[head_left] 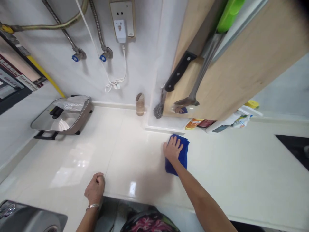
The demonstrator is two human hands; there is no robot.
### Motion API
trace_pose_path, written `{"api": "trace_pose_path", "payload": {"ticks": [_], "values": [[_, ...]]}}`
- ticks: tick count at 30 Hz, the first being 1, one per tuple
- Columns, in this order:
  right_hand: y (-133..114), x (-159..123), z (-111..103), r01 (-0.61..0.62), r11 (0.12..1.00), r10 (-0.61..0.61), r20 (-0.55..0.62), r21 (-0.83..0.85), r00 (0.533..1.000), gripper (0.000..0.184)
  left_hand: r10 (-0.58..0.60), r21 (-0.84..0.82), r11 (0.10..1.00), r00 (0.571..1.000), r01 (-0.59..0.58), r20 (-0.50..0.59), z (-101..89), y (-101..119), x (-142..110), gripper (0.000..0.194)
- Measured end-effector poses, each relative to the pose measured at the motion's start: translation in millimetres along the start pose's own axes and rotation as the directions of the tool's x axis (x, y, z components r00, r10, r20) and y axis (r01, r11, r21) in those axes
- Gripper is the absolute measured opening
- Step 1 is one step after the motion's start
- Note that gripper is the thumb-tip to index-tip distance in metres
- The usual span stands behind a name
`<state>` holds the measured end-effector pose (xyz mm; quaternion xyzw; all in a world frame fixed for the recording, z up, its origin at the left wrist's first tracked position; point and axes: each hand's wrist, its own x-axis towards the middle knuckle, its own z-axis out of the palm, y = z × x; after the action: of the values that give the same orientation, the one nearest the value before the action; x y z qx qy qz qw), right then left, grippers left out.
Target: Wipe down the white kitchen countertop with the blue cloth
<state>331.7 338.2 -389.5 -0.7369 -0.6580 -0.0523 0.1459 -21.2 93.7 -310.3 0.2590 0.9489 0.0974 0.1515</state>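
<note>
My right hand [173, 149] lies flat with spread fingers on a folded blue cloth [182, 160], pressing it against the white countertop [135, 148]. The cloth sits near the foot of the wall corner, and part of it is covered by the hand. Curled into a fist, my left hand [95, 187] rests at the counter's front edge, with a bracelet on the wrist. Nothing shows in that fist.
An electric pan [72, 124] with a glass lid stands at the back left. A small bottle [140, 106] is by the wall. A knife [180, 71] and a ladle [198, 80] hang before a wooden board [241, 67]. A sink [36, 219] is lower left, a black cooktop [294, 146] right.
</note>
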Motion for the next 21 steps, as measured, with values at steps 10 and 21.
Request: {"api": "trace_pose_path", "payload": {"ticks": [10, 21], "values": [[-130, -24, -17, 0.328, 0.932, -0.353, 0.185, 0.155, 0.917, 0.07, -0.007, -0.023, 1.0, 1.0, 0.008, 0.007, 5.9, -4, 3, 0.033], [-229, 4, -6, 0.536, 0.752, -0.626, 0.164, 0.383, 0.762, 0.061, 0.001, -0.02, 1.0, 1.0, -0.002, -0.026, 19.7, -18, 6, 0.031]]}}
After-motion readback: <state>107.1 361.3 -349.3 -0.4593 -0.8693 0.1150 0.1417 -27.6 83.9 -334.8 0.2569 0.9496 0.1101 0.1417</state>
